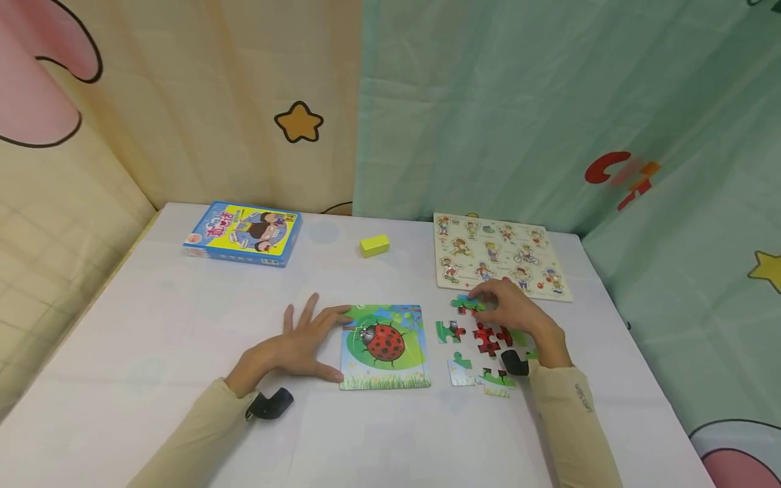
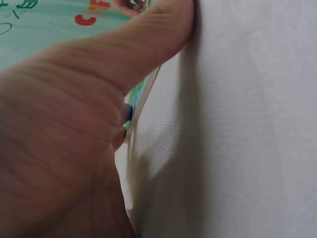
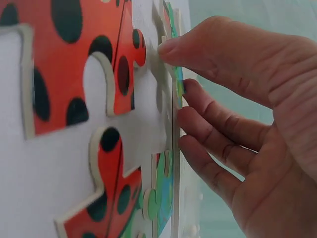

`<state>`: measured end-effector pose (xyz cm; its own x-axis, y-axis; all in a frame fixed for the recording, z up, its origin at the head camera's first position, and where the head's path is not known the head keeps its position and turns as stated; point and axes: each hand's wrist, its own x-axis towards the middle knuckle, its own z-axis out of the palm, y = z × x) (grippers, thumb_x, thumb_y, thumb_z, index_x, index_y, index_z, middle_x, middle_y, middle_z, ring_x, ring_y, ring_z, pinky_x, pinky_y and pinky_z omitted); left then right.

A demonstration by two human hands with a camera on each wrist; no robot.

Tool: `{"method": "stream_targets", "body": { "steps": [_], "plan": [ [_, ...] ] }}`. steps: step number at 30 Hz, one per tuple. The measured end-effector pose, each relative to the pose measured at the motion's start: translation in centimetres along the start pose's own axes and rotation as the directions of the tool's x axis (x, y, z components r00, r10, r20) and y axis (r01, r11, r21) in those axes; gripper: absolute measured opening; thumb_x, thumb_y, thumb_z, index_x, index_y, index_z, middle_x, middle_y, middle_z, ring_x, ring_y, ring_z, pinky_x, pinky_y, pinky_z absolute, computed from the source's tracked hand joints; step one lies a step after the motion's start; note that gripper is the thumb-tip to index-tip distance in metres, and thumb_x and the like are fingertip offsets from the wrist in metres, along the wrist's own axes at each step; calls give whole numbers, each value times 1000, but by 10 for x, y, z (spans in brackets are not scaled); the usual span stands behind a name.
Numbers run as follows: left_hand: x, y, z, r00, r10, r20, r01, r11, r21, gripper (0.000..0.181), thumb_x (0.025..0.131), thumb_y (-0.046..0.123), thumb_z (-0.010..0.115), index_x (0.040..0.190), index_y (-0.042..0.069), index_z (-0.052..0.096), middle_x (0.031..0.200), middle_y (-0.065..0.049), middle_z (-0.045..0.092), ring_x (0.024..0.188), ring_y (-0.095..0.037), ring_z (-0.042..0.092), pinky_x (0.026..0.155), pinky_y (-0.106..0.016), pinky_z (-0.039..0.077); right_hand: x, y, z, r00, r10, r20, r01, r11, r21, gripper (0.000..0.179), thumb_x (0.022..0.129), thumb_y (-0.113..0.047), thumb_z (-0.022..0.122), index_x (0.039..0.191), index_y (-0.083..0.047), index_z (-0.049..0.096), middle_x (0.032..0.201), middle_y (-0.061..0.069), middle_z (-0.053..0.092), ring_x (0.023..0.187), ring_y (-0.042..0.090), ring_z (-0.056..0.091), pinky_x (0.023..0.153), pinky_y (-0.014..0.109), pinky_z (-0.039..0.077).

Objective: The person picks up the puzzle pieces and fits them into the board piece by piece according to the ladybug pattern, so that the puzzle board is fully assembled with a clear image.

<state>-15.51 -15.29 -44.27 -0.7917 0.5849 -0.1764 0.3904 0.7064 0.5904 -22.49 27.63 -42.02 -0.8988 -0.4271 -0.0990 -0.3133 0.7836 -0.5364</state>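
A square ladybug picture board (image 1: 386, 346) lies mid-table. My left hand (image 1: 303, 342) is spread along its left side, the thumb at the lower corner and a finger over the upper corner. In the left wrist view the left hand (image 2: 74, 114) hides most of the board. Right of the board, my right hand (image 1: 509, 308) pinches a green puzzle piece (image 1: 467, 304) between thumb and fingers. The right wrist view shows this piece (image 3: 178, 82) tipped up, almost edge-on. Loose below the hand are a red spotted piece (image 1: 486, 339), a green-and-red piece (image 1: 449, 331) and a grass-edged piece (image 1: 497, 381).
A wooden board with children figures (image 1: 491, 254) lies behind the right hand. A yellow block (image 1: 374, 246) sits at the back middle, and a blue-and-yellow box (image 1: 244, 232) at the back left. Curtains (image 1: 476, 108) hang along the table's back and sides.
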Motion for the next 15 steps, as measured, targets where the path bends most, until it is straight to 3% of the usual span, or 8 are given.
{"method": "stream_targets", "body": {
  "steps": [6, 15],
  "plan": [
    [-1, 0, -1, 1000, -4, -2, 4, 1000, 2, 94, 74, 52, 84, 148, 20, 36, 167, -5, 15, 149, -53, -16, 106, -80, -15, 3, -13, 4, 999, -43, -7, 43, 999, 16, 30, 87, -14, 76, 116, -9, 70, 119, 11, 66, 106, 29, 62, 92, 50, 53],
    [1, -3, 1, 1000, 4, -5, -3, 1000, 7, 94, 75, 53, 84, 149, 20, 36, 167, -5, 15, 149, -53, -16, 106, -81, -14, 8, -31, 16, 987, -161, -26, 162, 986, 26, 31, 87, -15, 77, 117, -10, 70, 114, 8, 65, 100, 25, 63, 88, 46, 53]
  ]
}}
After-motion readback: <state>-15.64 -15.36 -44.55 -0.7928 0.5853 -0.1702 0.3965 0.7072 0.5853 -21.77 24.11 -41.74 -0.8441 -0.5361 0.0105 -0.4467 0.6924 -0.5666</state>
